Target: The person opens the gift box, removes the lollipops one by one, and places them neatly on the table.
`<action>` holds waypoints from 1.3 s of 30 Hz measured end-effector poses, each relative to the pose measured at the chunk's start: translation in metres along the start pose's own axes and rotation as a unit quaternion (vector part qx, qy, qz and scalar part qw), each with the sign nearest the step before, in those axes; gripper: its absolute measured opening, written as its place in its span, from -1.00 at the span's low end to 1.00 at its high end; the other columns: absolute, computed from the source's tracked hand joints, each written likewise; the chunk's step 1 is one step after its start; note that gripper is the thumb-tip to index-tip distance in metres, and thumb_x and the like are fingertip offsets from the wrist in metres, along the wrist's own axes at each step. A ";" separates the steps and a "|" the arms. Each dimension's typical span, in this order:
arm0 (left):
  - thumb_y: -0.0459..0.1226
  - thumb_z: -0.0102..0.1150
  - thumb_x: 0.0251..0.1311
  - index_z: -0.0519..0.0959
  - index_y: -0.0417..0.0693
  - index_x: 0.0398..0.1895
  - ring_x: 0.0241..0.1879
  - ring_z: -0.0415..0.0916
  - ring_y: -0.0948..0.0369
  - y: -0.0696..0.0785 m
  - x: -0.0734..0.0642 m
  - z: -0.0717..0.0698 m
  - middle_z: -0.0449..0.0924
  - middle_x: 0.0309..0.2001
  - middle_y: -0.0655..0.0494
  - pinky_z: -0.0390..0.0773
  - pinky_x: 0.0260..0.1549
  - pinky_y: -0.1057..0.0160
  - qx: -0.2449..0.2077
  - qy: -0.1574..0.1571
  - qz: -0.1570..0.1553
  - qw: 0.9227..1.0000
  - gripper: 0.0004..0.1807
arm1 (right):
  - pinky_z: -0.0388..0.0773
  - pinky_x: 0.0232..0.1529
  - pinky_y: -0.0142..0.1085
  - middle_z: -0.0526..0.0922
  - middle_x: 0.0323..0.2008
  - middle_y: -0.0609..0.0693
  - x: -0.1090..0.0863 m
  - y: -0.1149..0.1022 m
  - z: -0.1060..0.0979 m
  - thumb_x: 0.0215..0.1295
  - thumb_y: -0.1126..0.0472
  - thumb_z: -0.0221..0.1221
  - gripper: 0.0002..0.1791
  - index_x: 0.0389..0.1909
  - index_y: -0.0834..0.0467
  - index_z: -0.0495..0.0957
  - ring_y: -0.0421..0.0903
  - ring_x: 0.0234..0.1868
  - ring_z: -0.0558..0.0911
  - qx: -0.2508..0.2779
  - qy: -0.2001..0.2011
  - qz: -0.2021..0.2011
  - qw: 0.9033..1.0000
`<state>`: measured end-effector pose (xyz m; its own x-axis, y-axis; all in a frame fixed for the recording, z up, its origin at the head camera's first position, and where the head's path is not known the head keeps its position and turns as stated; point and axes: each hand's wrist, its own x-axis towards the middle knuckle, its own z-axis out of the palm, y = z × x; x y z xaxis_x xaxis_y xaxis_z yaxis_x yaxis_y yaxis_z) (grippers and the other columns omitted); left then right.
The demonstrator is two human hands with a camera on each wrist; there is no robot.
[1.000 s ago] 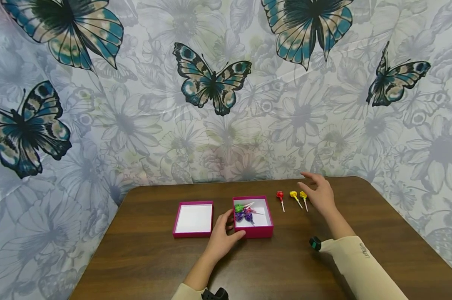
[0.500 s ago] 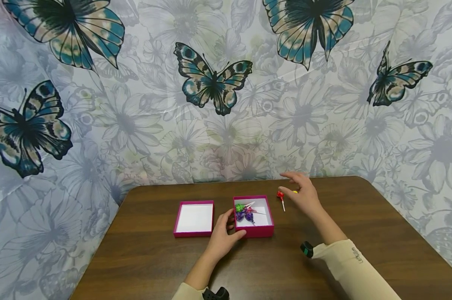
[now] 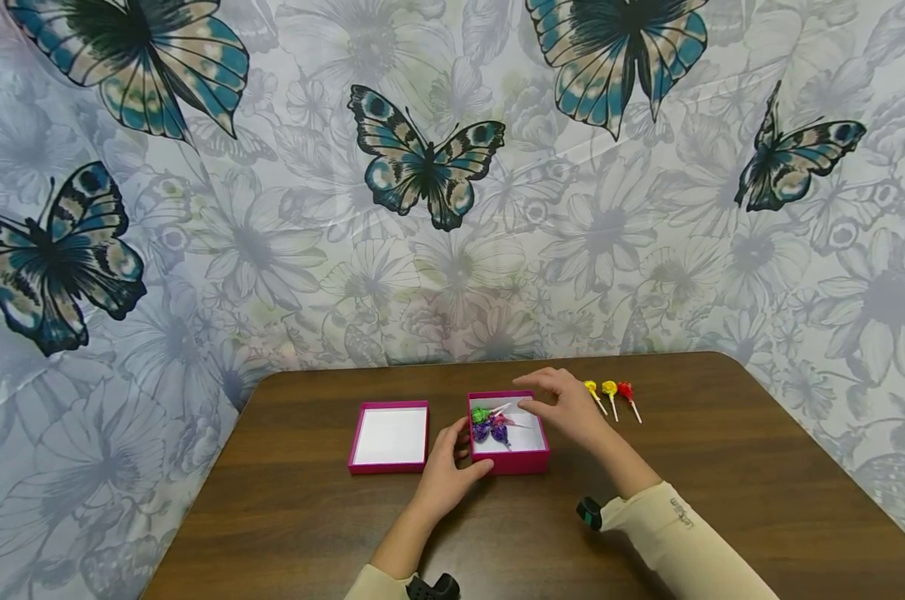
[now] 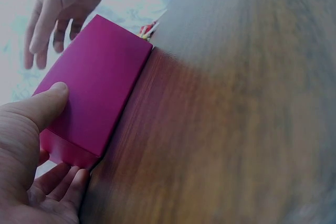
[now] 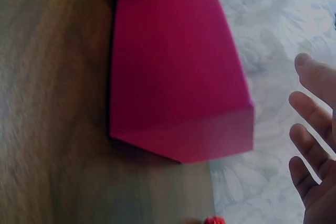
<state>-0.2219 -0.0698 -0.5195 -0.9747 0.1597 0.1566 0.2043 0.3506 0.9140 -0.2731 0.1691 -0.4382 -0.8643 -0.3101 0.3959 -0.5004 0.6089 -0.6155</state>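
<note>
My left hand (image 3: 443, 477) holds the left front corner of a magenta box (image 3: 523, 463), thumb on its front wall and fingers at its side. The left wrist view shows the same grip on the box (image 4: 105, 85). Inside lie a green lollipop (image 3: 479, 415) and purple lollipops (image 3: 490, 432), with something pink among them. Over the box's right rim hovers my right hand (image 3: 568, 408), fingers spread and holding nothing in the right wrist view. To its right lie two yellow lollipops (image 3: 610, 389) and a red lollipop (image 3: 626, 390) on the table.
A white-lined box lid (image 3: 387, 437) with magenta edges lies left of the box. The brown wooden table (image 3: 287, 517) ends at the back against a butterfly-patterned cloth (image 3: 452, 292).
My right hand has moved left, from beside the yellow lollipops to the box's right rim. It now covers where one red lollipop lay; another red one shows at right. The left hand stays put.
</note>
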 end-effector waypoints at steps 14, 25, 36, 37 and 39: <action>-0.05 0.41 0.16 0.24 -0.06 0.47 0.27 0.44 0.02 0.001 -0.001 -0.002 0.36 0.32 -0.08 0.57 0.23 0.03 -0.004 -0.007 -0.002 1.000 -0.14 | 0.55 -0.01 -0.15 0.75 -0.04 -0.10 0.012 -0.011 0.031 0.15 0.11 0.43 -0.66 -0.01 -0.04 0.72 -0.08 -0.04 0.56 -0.055 -0.100 -0.034 0.993; -0.05 0.41 0.16 0.24 -0.05 0.47 0.27 0.44 0.03 0.000 -0.001 -0.001 0.37 0.31 -0.08 0.57 0.23 0.05 -0.006 -0.006 0.002 1.000 -0.14 | 0.49 -0.18 -0.32 0.76 -0.09 -0.10 0.025 -0.020 0.044 0.18 0.10 0.41 -0.73 -0.08 -0.01 0.75 -0.12 -0.16 0.51 -0.100 -0.159 -0.036 0.981; -0.09 0.41 0.17 0.25 -0.08 0.47 0.28 0.42 -0.02 -0.001 0.000 -0.001 0.36 0.31 -0.13 0.56 0.23 -0.01 -0.011 -0.006 0.015 1.000 -0.16 | 0.51 -0.27 -0.31 0.76 -0.10 -0.15 0.029 -0.016 0.055 0.12 0.08 0.44 -0.76 -0.16 -0.06 0.76 -0.20 -0.24 0.45 -0.153 -0.169 -0.045 0.973; -0.10 0.41 0.17 0.25 -0.08 0.47 0.28 0.42 -0.03 -0.001 0.000 -0.001 0.36 0.31 -0.14 0.56 0.23 -0.02 -0.010 -0.005 0.015 1.000 -0.16 | 0.50 -0.28 -0.31 0.76 -0.09 -0.15 0.030 -0.016 0.055 0.12 0.07 0.45 -0.75 -0.15 -0.07 0.76 -0.20 -0.24 0.45 -0.159 -0.172 -0.048 0.971; -0.10 0.41 0.17 0.25 -0.08 0.47 0.28 0.42 -0.03 -0.001 -0.001 0.000 0.36 0.31 -0.14 0.56 0.23 -0.02 -0.010 -0.005 0.015 1.000 -0.16 | 0.48 -0.31 -0.32 0.76 -0.06 -0.16 0.029 -0.015 0.056 0.10 0.07 0.46 -0.73 -0.14 -0.09 0.76 -0.20 -0.25 0.44 -0.171 -0.177 -0.053 0.968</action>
<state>-0.2216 -0.0707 -0.5205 -0.9672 0.1791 0.1802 0.2313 0.3271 0.9162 -0.2937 0.1095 -0.4556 -0.8022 -0.5781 0.1490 -0.5939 0.7473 -0.2979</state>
